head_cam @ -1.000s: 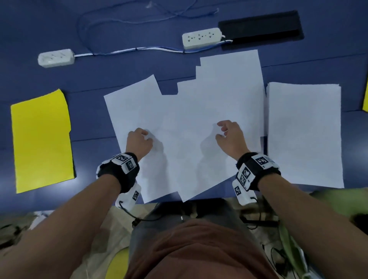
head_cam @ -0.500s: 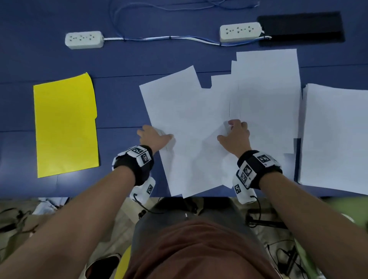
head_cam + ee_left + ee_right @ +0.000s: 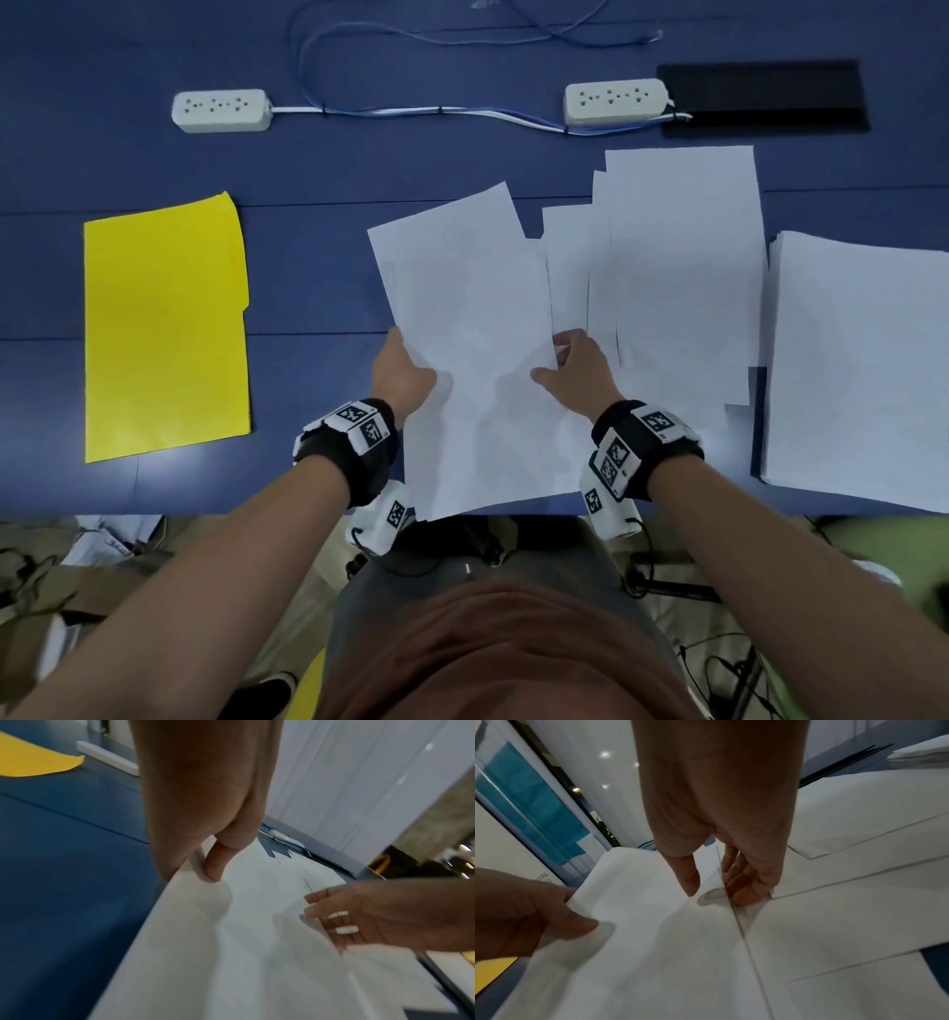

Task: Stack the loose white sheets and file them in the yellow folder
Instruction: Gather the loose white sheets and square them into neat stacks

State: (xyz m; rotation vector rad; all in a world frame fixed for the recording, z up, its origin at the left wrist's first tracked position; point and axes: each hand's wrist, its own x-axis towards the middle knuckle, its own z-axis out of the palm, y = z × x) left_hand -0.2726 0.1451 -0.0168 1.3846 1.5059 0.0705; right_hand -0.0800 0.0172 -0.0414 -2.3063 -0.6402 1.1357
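Blue table (image 3: pixel 318 288); left grip (image 3: pixel 403 372) pinching sheet (image 3: pixel 462 308).

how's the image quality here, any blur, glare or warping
Head view: dim, sharp, wide-angle bend at the table edges, soft shadows under both hands on the sheets. Left wrist view: motion blur on the near paper, left hand fairly crisp. Right wrist view: bright spots of glare up left, right hand slightly soft.
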